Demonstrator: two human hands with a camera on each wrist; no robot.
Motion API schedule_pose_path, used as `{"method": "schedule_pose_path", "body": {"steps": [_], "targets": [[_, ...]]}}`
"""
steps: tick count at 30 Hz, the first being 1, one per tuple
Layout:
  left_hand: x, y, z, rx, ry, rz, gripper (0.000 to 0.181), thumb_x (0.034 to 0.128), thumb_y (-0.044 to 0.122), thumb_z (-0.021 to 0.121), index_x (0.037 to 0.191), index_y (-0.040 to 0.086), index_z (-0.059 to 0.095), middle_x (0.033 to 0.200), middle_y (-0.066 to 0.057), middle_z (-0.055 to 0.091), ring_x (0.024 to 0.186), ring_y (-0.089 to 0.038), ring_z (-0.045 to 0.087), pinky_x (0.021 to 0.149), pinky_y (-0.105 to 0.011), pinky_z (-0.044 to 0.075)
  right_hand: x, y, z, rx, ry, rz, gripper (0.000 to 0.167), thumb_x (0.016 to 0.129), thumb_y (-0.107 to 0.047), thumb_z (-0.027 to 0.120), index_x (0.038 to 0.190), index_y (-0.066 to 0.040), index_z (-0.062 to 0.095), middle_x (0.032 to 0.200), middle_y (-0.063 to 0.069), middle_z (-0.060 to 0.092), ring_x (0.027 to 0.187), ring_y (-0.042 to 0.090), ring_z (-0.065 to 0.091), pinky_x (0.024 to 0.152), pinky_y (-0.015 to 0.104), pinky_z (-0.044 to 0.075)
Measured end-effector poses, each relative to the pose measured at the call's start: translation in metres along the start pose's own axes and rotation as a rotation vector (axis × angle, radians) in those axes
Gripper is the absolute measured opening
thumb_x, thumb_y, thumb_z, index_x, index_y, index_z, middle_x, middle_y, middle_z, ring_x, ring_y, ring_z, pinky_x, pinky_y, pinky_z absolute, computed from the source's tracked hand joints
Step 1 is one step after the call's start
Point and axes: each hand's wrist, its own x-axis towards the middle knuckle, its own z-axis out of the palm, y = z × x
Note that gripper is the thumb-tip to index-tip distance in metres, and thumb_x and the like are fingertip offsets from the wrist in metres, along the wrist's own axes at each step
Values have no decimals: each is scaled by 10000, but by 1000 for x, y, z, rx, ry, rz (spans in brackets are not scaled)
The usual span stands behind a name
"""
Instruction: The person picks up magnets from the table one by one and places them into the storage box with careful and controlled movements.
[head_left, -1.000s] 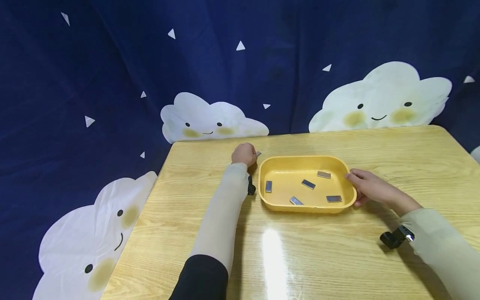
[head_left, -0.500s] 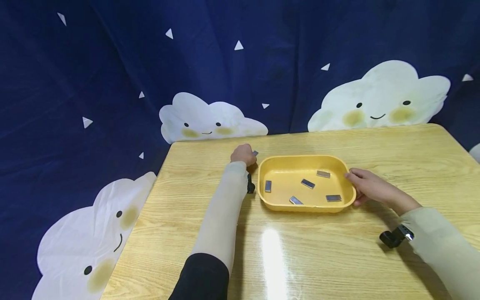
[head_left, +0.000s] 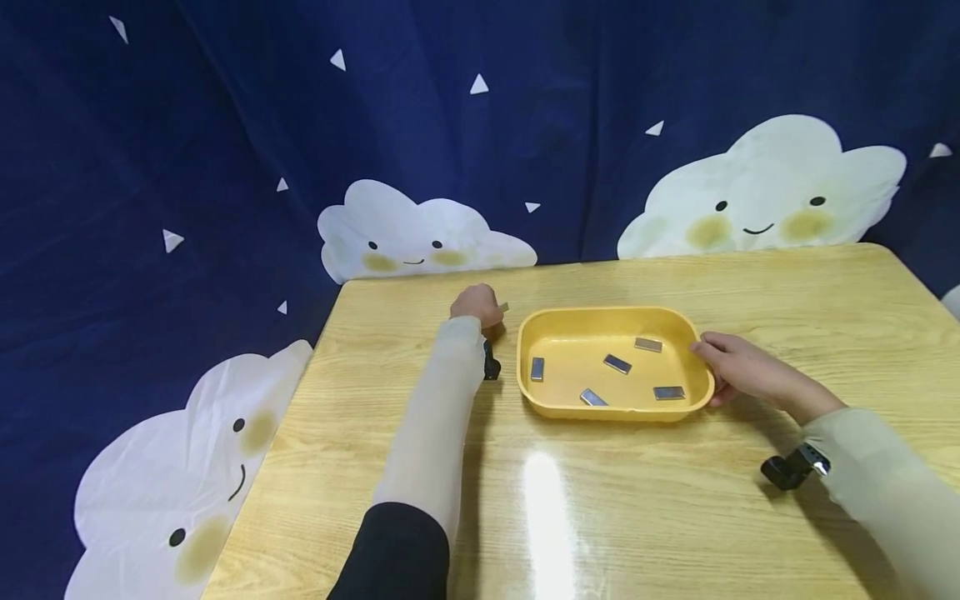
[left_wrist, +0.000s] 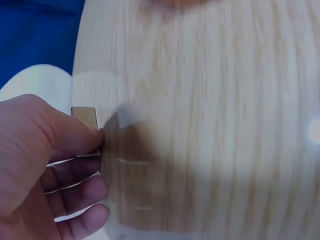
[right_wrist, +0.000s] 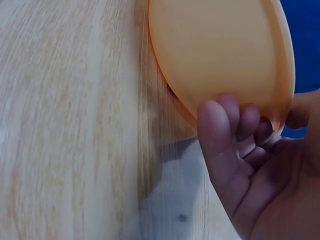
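A shallow yellow plastic tray [head_left: 615, 412] stands on the wooden table, with several small shiny rectangular metal blocks [head_left: 617, 364] lying spread over its floor. At the tray's right end my right hand [head_left: 750, 375] grips the rim, thumb over the top; the right wrist view shows the fingers [right_wrist: 215, 130] against the outer wall. Left of the tray, near the table's far edge, my left hand [head_left: 477, 305] pinches another small metal block [left_wrist: 85, 116] between thumb and fingers. Part of that block is hidden behind the thumb, and its face mirrors the wood colour.
The pale wooden table [head_left: 675, 508] carries a bright light reflection in front of the tray. A dark blue curtain [head_left: 450, 125] with printed clouds hangs right behind the table's far edge and along its left side. Each wrist wears a small black camera [head_left: 795, 468].
My left hand has shifted slightly left, away from the tray, with the metal block still pinched and turned a little. The right hand and the tray have stayed in place.
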Motion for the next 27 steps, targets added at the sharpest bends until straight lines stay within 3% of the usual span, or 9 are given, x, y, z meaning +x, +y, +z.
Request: {"method": "schedule_pose_path", "body": {"steps": [5, 11, 19, 27], "targets": [[-8, -11, -5, 5, 39, 19, 218, 965, 345, 600, 868, 153, 638, 881, -9, 682, 789, -176, 606, 688, -344, 513, 0, -3, -1, 0, -8, -2, 392, 1096, -307, 275, 1041, 50, 429, 805, 98, 620, 645, 149, 643, 614, 347, 594], [-9, -21, -11, -73, 93, 65, 86, 936, 165, 555, 910, 136, 631, 920, -39, 693, 828, -206, 613, 729, -372, 522, 0, -3, -1, 8, -9, -14, 389, 1095, -297, 268, 1059, 59, 422, 799, 93, 615, 642, 154, 645, 606, 352, 592], [-13, -32, -29, -108, 95, 91, 217, 1008, 276, 557, 1027, 122, 708, 1032, -27, 723, 879, -214, 625, 818, -394, 517, 0, -2, 1, 16, -18, -16, 395, 1094, -305, 264, 1076, 60, 416, 816, 108, 618, 641, 169, 645, 607, 366, 592], [-20, -50, -44, -113, 99, 68, 127, 911, 77, 525, 872, 127, 635, 896, -44, 652, 762, -214, 520, 693, -340, 422, 3, 0, 1, 12, -19, -7, 415, 1095, -321, 246, 1115, 57, 414, 856, 116, 620, 670, 167, 652, 623, 365, 596]]}}
